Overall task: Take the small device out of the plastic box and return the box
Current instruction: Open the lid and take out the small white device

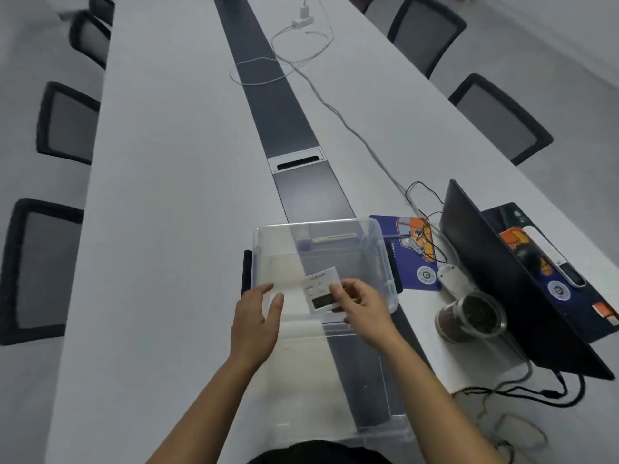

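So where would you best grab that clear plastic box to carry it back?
Probably by the two short ends of the clear plastic box, one hand from each side: black latch handles sit there, and its walls look wide and smooth.

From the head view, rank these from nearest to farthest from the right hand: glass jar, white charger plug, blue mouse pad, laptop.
From the right hand, which holds the small device over the plastic box:
1. Blue mouse pad, just beyond the box, to its right, and glass jar, on the table to the right: too close to call.
2. Laptop, farther right.
3. White charger plug, far up the table.
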A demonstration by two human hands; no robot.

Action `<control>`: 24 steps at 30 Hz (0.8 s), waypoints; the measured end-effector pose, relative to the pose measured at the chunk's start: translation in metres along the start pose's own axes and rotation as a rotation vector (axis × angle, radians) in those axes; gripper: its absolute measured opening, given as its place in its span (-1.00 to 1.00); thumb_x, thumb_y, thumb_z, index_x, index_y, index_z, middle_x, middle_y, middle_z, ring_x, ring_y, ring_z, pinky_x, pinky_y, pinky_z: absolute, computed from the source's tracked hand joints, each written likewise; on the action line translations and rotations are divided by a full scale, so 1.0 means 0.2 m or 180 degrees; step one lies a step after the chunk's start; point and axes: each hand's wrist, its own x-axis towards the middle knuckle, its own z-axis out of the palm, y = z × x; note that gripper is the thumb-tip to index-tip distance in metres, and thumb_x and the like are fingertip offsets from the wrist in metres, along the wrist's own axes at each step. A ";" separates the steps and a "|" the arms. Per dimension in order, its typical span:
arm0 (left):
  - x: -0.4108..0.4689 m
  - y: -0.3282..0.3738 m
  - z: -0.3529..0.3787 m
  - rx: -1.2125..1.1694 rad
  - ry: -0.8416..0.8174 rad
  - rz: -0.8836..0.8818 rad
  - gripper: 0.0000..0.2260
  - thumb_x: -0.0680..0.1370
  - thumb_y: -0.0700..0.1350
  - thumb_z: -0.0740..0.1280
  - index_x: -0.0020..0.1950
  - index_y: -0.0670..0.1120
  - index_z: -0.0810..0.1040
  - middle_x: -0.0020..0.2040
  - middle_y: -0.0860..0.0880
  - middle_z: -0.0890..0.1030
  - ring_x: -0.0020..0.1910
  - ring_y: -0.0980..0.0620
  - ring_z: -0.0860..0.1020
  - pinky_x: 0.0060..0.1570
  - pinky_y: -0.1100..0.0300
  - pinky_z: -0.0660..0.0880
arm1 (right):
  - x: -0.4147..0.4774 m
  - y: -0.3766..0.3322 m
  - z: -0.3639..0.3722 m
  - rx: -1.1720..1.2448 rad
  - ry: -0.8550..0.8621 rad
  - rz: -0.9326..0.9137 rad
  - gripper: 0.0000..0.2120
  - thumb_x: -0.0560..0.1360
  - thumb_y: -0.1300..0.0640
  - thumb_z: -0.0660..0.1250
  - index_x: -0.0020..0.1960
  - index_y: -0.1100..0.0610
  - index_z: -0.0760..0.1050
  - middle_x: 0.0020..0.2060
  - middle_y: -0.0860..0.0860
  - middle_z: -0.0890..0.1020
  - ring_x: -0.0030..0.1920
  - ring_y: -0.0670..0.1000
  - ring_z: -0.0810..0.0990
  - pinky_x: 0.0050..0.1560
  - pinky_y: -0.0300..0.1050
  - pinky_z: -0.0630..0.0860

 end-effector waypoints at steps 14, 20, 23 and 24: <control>-0.43 0.07 -0.18 -0.2335 0.0287 -0.1547 -0.87 0.55 -0.25 0.38 0.07 -0.16 0.67 -0.01 -0.16 0.74 0.00 -0.16 0.70 0.07 -0.05 0.58 | -0.33 0.11 0.19 0.0863 -0.0997 -0.0153 -0.69 0.50 0.24 0.39 0.20 0.00 0.59 0.17 -0.07 0.60 0.16 -0.10 0.60 0.09 -0.15 0.57; -0.52 -0.08 -0.24 -0.2647 0.0479 -0.1545 -0.79 0.54 -0.27 0.38 0.17 -0.18 0.61 0.03 -0.18 0.73 0.05 -0.16 0.68 0.07 -0.01 0.59 | -0.35 0.08 0.31 0.0288 -0.1405 0.0221 -0.79 0.61 0.01 0.24 0.20 -0.06 0.57 -0.01 -0.02 0.70 -0.14 -0.03 0.68 -0.18 -0.16 0.57; -0.48 -0.15 -0.29 -0.2774 0.0548 -0.1746 -0.75 0.51 -0.22 0.44 0.17 -0.22 0.58 0.03 -0.22 0.72 0.00 -0.14 0.71 0.04 0.02 0.59 | -0.36 0.05 0.41 0.0207 -0.1156 -0.0046 -0.82 0.61 0.05 0.25 0.15 -0.13 0.56 -0.07 0.00 0.71 -0.21 -0.05 0.67 -0.21 -0.15 0.57; -0.45 -0.17 -0.30 -0.2845 0.0543 -0.1875 -0.75 0.50 -0.21 0.46 0.14 -0.26 0.58 0.01 -0.23 0.72 -0.03 -0.14 0.72 0.00 0.05 0.61 | -0.35 0.03 0.45 0.0181 -0.1057 -0.0101 -0.81 0.60 0.05 0.26 0.16 -0.14 0.56 -0.08 0.00 0.71 -0.22 -0.06 0.66 -0.21 -0.17 0.58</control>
